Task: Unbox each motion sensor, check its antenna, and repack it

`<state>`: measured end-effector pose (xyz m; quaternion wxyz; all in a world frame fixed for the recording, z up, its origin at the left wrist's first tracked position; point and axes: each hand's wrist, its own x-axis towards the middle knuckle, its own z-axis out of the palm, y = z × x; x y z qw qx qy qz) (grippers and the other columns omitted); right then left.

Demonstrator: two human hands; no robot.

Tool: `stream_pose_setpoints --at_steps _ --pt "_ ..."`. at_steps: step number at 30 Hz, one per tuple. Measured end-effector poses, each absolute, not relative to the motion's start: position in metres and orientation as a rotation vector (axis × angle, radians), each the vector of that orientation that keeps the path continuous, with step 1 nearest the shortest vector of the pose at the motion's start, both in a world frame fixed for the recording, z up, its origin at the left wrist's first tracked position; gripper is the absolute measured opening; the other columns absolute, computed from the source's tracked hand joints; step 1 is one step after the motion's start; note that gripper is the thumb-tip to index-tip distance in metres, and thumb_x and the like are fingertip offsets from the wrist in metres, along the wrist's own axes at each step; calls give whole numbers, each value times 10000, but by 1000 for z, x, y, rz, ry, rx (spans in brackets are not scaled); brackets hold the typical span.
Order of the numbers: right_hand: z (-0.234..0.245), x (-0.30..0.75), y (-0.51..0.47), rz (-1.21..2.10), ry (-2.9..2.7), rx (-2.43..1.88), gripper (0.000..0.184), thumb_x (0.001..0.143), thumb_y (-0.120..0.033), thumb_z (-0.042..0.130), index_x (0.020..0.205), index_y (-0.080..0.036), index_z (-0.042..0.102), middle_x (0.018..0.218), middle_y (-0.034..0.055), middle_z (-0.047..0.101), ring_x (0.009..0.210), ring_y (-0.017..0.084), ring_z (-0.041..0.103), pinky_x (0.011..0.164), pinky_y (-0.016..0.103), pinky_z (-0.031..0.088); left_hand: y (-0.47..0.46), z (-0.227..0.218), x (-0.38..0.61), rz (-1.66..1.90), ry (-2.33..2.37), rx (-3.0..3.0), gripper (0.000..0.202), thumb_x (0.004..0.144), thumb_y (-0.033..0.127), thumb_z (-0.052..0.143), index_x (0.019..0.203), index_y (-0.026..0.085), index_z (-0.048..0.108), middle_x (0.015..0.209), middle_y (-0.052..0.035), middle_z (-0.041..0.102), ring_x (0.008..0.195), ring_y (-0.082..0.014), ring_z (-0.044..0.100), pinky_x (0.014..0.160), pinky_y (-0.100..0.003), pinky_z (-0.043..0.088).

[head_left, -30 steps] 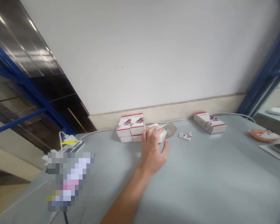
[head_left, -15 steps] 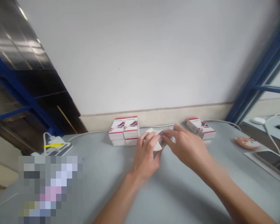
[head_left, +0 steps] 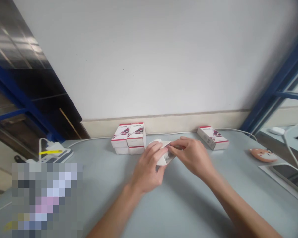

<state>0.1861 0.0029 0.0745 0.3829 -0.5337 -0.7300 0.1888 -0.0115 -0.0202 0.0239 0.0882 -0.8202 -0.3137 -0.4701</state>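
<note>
My left hand (head_left: 147, 170) and my right hand (head_left: 191, 156) meet over the grey tabletop (head_left: 186, 205), both pinching a white folded packet (head_left: 163, 158) with a clear plastic sleeve. Fingers cover much of it, so its contents are hidden. Just behind my left hand stands a group of white boxes with red trim (head_left: 128, 138), stacked two wide and two high. Beyond my right hand lies a similar single box (head_left: 213, 138), not touching it.
A white cable runs along the wall's skirting. At left sit a white device with a yellow tag (head_left: 55, 154) and a pixelated blurred object (head_left: 46, 198). At right lie an orange fox-face pad (head_left: 263, 155) and a dark-screened tablet (head_left: 291, 177).
My right hand has come in from the right and joined my left on the packet. The small white part beside the packet a second ago is out of sight. The view has drifted slightly.
</note>
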Motion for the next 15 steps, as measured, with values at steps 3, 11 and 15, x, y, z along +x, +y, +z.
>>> stream_pose_setpoints --at_steps 3,11,15 --pt "73 188 3 493 -1847 -1280 213 927 -381 684 820 -295 847 722 -10 691 606 157 572 573 296 368 -20 22 -10 -1434 -941 -2457 706 903 64 674 1509 270 375 1379 -158 606 1371 -293 590 1102 -530 560" --pt "63 184 4 51 -1880 -1114 155 951 -309 722 869 -272 849 738 -19 732 679 149 605 736 327 374 -6 3 -5 -1672 -1312 -2320 758 832 263 860 1459 271 433 1388 -162 633 1305 -332 655 1063 -542 581" --pt "66 184 2 -215 -1819 -964 138 936 -262 755 818 -252 826 678 -38 711 608 125 544 676 332 333 -5 3 -7 -1681 -1237 -2289 786 816 169 860 1463 303 434 1390 -138 655 1407 -346 578 1101 -549 563"
